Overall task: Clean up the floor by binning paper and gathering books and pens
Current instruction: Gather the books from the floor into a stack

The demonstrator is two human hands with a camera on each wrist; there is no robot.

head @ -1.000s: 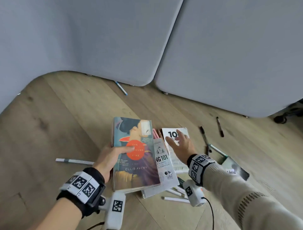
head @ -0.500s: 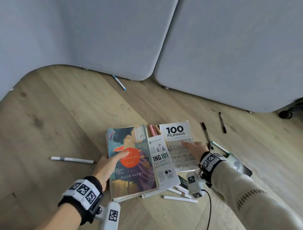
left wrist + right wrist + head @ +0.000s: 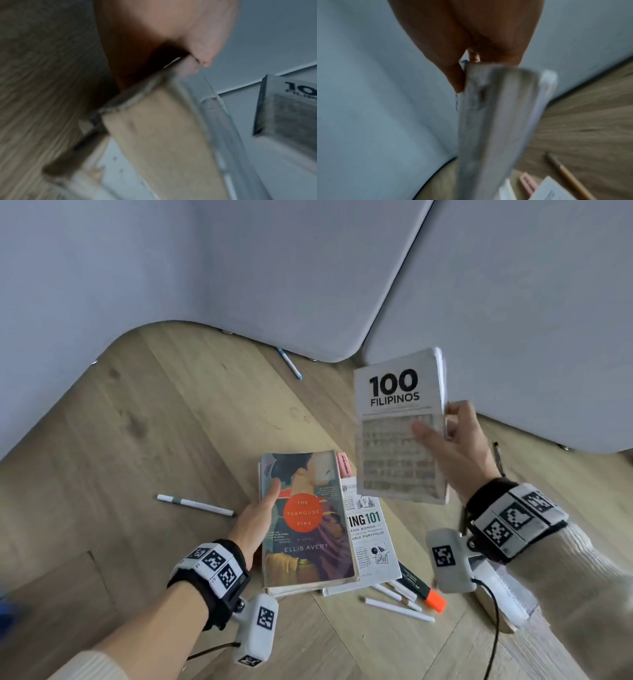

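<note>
Head view alone gives the whole layout: the right hand [image 3: 457,445] holds a white book titled "100 Filipinos" [image 3: 399,426] up off the wooden floor [image 3: 144,446], thumb across the cover and fingers wrapped behind the right edge. The left hand [image 3: 258,517] lies with its fingers nearly straight against the left edge of "The Teahouse Fire" novel [image 3: 306,522], thumb on the cover; the grip is loose, not clamped. That novel lies on top of a white finance book ending in "ING 101" [image 3: 368,546], with a pink-edged book [image 3: 344,465] peeking out at the far side.

Right wrist view shows what the head view hides: the lifted book's page edges [image 3: 496,121], pinched between thumb and fingers, with a tan pencil [image 3: 570,178] on the floor below. Left wrist view, blurred, shows the novel's tan page block [image 3: 163,142] under the palm and the raised white book [image 3: 288,112] to the right.

Counted in the head view: four books. Pens: one white pen [image 3: 195,505] left of the pile, one blue-tipped pen [image 3: 290,364] far by the grey partition panels [image 3: 308,268], about three white pens [image 3: 399,609] near the pile, and a dark highlighter with an orange cap [image 3: 423,589]. A dark pen [image 3: 497,455] shows partly behind the right wrist.
</note>
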